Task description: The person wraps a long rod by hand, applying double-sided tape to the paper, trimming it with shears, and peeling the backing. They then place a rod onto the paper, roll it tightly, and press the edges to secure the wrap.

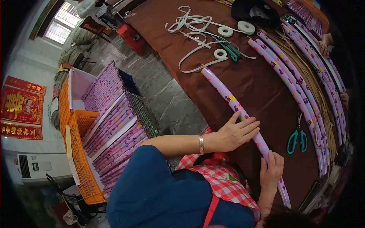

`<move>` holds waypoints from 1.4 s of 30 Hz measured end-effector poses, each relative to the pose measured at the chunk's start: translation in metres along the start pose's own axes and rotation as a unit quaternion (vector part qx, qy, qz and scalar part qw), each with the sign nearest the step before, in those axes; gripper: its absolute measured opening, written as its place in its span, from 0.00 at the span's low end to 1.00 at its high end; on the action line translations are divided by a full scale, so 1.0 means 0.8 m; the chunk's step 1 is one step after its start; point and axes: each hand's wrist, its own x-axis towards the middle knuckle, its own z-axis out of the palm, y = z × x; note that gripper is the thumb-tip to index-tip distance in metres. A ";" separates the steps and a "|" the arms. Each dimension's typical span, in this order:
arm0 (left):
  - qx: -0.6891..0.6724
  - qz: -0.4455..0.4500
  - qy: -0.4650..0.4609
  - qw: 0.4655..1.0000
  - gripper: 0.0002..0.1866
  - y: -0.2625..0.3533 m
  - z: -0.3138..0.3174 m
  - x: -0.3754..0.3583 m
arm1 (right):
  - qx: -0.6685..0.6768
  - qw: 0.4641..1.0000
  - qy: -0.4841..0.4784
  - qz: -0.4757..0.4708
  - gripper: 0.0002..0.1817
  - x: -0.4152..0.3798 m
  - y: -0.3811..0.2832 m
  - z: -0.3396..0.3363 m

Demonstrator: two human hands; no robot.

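Observation:
A long, slender lilac tube (221,90) with a coloured print lies slantwise on the brown table cover. My left hand (237,133), a silver bracelet at its wrist, rests across the tube's middle with the fingers stretched out. Lower down, my right hand (272,169) is closed round the same tube, thumb on the near side. Past my right hand the tube's lower end (283,195) shows. Teal-handled scissors (297,140) lie to the right. More printed lilac tubes (289,81) rest side by side beyond them.
Rolls of white tape (246,27), a loose white strip (186,28) and a green bundle (229,49) lie farther up. Thin brown stalks (302,62) run between tubes. A co-worker's hands (324,45) are at far right. An orange basket (81,163) full of tubes stands left.

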 end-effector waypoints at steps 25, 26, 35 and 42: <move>-0.115 0.133 0.045 0.983 0.14 -0.022 0.014 0.032 | 0.028 0.999 -0.025 -0.018 0.23 0.031 -0.015 0.008; -0.117 0.133 0.044 0.983 0.14 -0.023 0.015 0.031 | 0.026 0.999 -0.024 -0.022 0.23 0.031 -0.015 0.007; -0.104 0.093 0.003 0.990 0.14 -0.009 0.008 0.036 | 0.019 0.999 -0.030 -0.014 0.23 0.031 -0.018 0.006; -0.094 0.068 -0.057 0.992 0.13 -0.007 0.002 0.038 | 0.006 0.999 -0.017 -0.028 0.23 0.027 -0.015 0.009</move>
